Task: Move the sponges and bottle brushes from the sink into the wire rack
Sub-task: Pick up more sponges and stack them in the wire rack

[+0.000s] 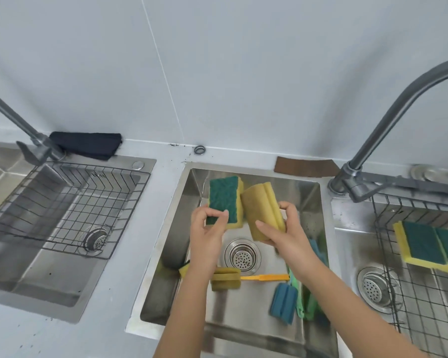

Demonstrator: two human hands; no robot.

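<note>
Over the middle sink my left hand grips a yellow sponge with a green scouring face, held upright. My right hand grips a plain yellow sponge beside it, the two sponges almost touching. On the sink floor lie a bottle brush with a yellow foam head and an orange handle, a blue foam brush head, and a green brush partly under my right forearm. A wire rack over the right sink holds two green-and-yellow sponges.
A second wire rack with nothing in it sits in the left sink. Tall faucets rise at both sides. A dark cloth and a brown pad lie along the back wall. A drain strainer sits in the middle sink.
</note>
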